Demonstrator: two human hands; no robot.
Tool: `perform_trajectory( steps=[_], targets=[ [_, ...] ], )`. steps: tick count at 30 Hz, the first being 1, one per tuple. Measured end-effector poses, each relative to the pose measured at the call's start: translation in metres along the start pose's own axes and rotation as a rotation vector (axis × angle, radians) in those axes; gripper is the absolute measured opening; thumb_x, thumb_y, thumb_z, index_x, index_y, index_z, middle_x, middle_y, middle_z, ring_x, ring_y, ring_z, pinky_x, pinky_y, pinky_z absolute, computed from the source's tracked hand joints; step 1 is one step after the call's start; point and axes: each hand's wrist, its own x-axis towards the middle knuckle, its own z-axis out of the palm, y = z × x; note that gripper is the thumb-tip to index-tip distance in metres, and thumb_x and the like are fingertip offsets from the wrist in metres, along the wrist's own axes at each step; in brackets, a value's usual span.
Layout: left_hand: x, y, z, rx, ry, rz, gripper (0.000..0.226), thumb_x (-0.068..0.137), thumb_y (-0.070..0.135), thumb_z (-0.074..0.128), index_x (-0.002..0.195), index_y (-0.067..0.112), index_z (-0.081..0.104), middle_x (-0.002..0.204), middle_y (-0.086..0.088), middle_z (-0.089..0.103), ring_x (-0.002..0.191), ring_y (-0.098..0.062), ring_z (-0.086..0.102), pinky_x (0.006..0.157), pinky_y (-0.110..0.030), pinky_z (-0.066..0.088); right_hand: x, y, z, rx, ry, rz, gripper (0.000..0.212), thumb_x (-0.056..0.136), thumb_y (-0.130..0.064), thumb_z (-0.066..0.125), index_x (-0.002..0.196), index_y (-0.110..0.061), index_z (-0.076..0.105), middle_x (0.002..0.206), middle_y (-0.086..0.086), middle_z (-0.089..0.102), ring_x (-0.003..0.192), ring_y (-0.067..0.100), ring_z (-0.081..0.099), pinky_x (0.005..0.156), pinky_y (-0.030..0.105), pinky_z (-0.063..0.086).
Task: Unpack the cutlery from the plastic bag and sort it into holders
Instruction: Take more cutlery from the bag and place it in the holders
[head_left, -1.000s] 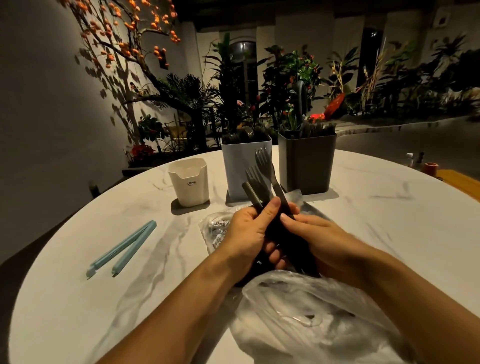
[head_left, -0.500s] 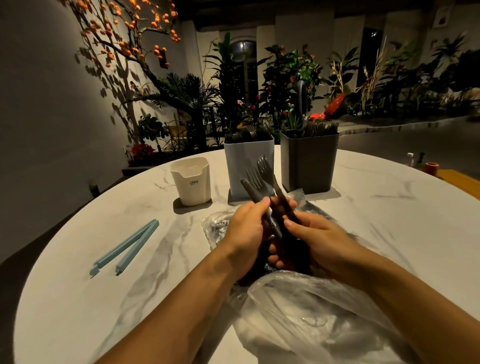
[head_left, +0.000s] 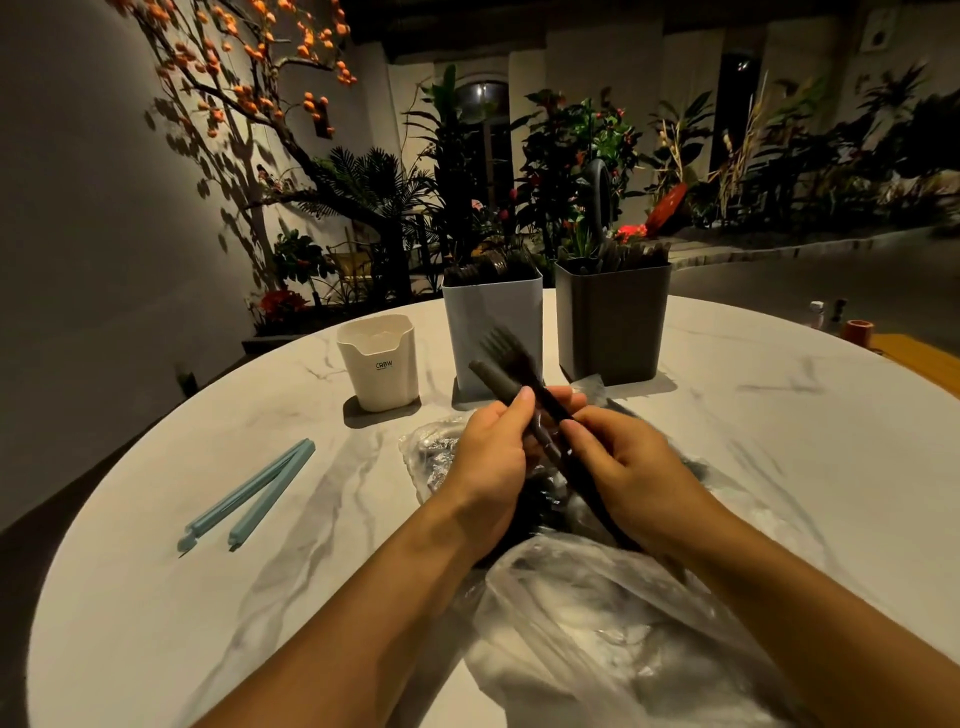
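Gripping a bundle of dark-handled cutlery (head_left: 540, 415), both hands sit over the middle of the round white marble-patterned table (head_left: 156, 597). The left hand (head_left: 488, 457) has fingers curled around the handles, thumb pressed on top. The right hand (head_left: 623, 467) pinches a dark handle between thumb and fingers. One fork's tines (head_left: 506, 348) rise above the hands, tilted toward the far left; the image is blurred there, so the piece count cannot be told. A crumpled clear plastic bag (head_left: 597, 623) lies under and near the wrists, with more cutlery dimly visible inside.

On the far side stand three holders: a cream plastic cup marked "CRBW" (head_left: 379, 364) at left, a pale grey square holder (head_left: 493, 322) in the centre, and a dark grey square holder (head_left: 613, 322) at right, the two square ones already containing cutlery. A light blue bag clip (head_left: 249, 493) lies open at left, well apart from the bag.
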Motion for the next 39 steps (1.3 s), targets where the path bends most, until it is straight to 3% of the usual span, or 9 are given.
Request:
perform_trajectory(
  steps=[4,10,14,18,23,27,30,33,39],
  targets=[
    [0.003,0.003,-0.007,0.095,0.009,0.035,0.044,0.109,0.032,0.033,0.114,0.007,0.069,0.11,-0.01,0.075,0.106,-0.022,0.071,0.096,-0.038,0.054,0.0,-0.008,-0.004,0.265,-0.006,0.111,0.016,0.101,-0.022,0.051,0.098,-0.02,0.066,0.085,0.003,0.072,0.075,0.022,0.073,0.061,0.027,0.06],
    [0.006,0.008,-0.014,0.198,0.115,0.126,0.052,0.108,0.039,0.03,0.089,0.021,0.075,0.093,-0.002,0.062,0.088,-0.013,0.055,0.074,-0.027,0.044,0.004,-0.011,-0.012,0.332,0.061,0.274,0.029,0.105,-0.027,0.041,0.096,-0.013,0.065,0.092,0.009,0.071,0.083,0.022,0.071,0.065,0.029,0.059],
    [0.006,0.008,-0.015,0.127,0.109,0.138,0.042,0.106,0.035,0.04,0.093,0.013,0.073,0.069,0.006,0.062,0.066,-0.008,0.055,0.06,-0.022,0.045,0.0,-0.009,-0.006,0.28,-0.039,0.158,0.021,0.102,-0.027,0.047,0.097,-0.017,0.065,0.077,-0.001,0.069,0.066,0.009,0.066,0.057,0.02,0.052],
    [0.008,0.005,-0.015,0.086,0.186,0.136,0.031,0.098,0.032,0.056,0.09,0.006,0.071,0.06,0.005,0.06,0.053,-0.008,0.054,0.051,-0.02,0.045,-0.001,-0.009,-0.003,0.323,-0.076,0.071,0.009,0.095,-0.023,0.059,0.097,-0.02,0.068,0.079,-0.005,0.073,0.076,0.007,0.069,0.066,0.016,0.054],
    [0.007,0.003,-0.016,0.094,0.147,0.146,0.027,0.093,0.032,0.061,0.088,0.009,0.075,0.061,0.003,0.062,0.054,-0.009,0.053,0.051,-0.019,0.045,-0.002,-0.008,-0.004,0.29,-0.017,0.062,0.014,0.096,-0.024,0.057,0.096,-0.018,0.07,0.084,0.009,0.072,0.077,0.018,0.068,0.068,0.026,0.056],
    [0.006,0.004,-0.015,0.12,0.158,0.159,0.022,0.092,0.027,0.064,0.083,0.01,0.074,0.06,0.003,0.064,0.052,-0.008,0.053,0.051,-0.02,0.046,-0.003,-0.008,-0.004,0.311,-0.065,0.037,0.019,0.086,-0.028,0.067,0.1,-0.016,0.068,0.073,-0.004,0.07,0.068,0.006,0.065,0.06,0.016,0.051],
    [0.005,0.006,-0.014,0.061,0.171,0.161,0.026,0.095,0.027,0.061,0.089,0.004,0.072,0.061,0.0,0.062,0.05,-0.009,0.054,0.048,-0.019,0.047,-0.003,-0.009,-0.005,0.401,-0.018,0.053,0.016,0.089,-0.023,0.065,0.101,-0.014,0.07,0.073,0.001,0.071,0.065,0.009,0.064,0.058,0.018,0.051],
    [0.006,0.009,-0.016,-0.002,0.184,0.171,0.031,0.1,0.028,0.054,0.093,0.004,0.073,0.066,-0.001,0.063,0.055,-0.009,0.058,0.052,-0.018,0.051,0.001,-0.011,-0.009,0.466,0.098,0.123,0.017,0.097,-0.021,0.058,0.094,-0.009,0.069,0.067,0.003,0.066,0.048,0.006,0.052,0.043,0.016,0.04],
    [0.005,0.013,-0.017,-0.109,0.211,0.18,0.021,0.097,0.018,0.059,0.087,0.006,0.074,0.073,-0.005,0.072,0.064,-0.012,0.068,0.059,-0.019,0.057,0.007,-0.007,-0.018,0.608,0.145,0.241,0.023,0.1,-0.025,0.055,0.092,-0.005,0.064,0.06,0.002,0.057,0.047,0.011,0.037,0.041,0.02,0.03]
  ],
)
